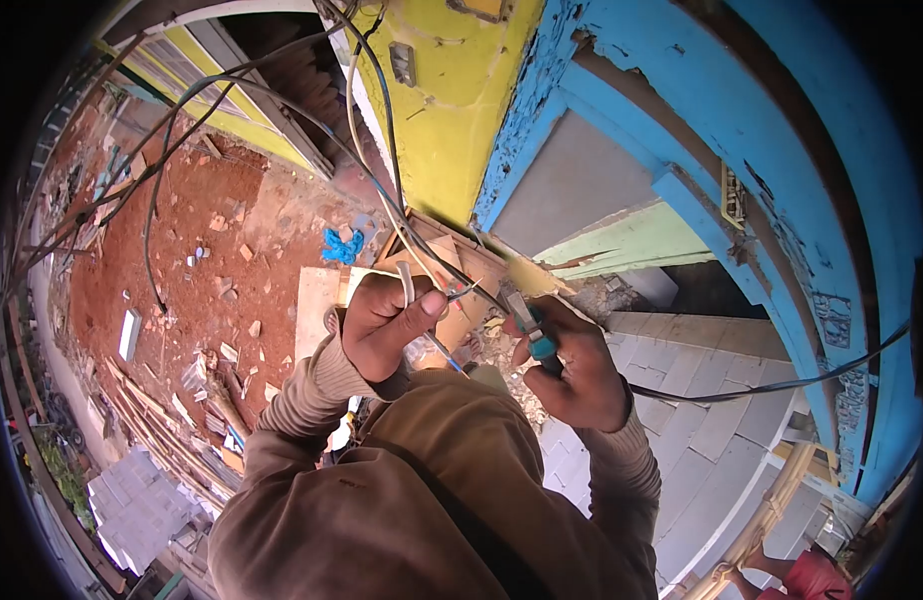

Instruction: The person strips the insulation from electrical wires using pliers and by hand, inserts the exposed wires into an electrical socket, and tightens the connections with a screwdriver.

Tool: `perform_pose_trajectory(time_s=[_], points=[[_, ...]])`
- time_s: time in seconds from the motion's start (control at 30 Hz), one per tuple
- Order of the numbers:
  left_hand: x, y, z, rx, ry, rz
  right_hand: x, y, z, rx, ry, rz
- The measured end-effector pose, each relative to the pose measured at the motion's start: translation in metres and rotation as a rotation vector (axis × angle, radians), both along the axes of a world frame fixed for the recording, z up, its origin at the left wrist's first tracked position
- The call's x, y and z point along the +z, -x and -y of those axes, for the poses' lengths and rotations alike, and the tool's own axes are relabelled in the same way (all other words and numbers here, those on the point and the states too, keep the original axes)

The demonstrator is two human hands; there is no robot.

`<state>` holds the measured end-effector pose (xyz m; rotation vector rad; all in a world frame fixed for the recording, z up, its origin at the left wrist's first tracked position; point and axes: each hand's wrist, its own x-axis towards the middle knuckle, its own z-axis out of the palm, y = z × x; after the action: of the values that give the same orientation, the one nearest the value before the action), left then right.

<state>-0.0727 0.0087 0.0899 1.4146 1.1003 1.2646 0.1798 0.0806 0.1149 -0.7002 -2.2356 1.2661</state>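
Observation:
My left hand [387, 325] is closed, thumb against the fingers, pinching a thin electrical cable [419, 243]. Short wire ends stick out beside the thumb, and a blue-and-white piece hangs below it. In my right hand [580, 372] I grip pliers [542, 347] with dark green handles. Their metal jaws point up and to the left, close to a black cable [474, 283] that runs down between my hands. Whether the jaws touch that cable I cannot tell.
Dark cables [232, 80] loop across the upper left. A yellow wall [452, 100] and a peeling blue wall [622, 110] stand ahead. Below lie red soil [197, 240] with debris, a blue plastic bag [343, 246] and grey roofing [682, 390]. Another person's red shorts [820, 578] show at lower right.

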Motion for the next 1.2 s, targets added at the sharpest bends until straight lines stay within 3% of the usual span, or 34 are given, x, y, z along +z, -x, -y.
perform_pose_trajectory(time_s=[0.4, 1.2], points=[[0.001, -0.007, 0.009, 0.063, -0.030, 0.019, 0.016, 0.018, 0.008, -0.024, -0.072, 0.124], [0.006, -0.015, 0.015, 0.091, 0.152, 0.098, 0.007, 0.019, 0.015, -0.019, -0.055, 0.070]])
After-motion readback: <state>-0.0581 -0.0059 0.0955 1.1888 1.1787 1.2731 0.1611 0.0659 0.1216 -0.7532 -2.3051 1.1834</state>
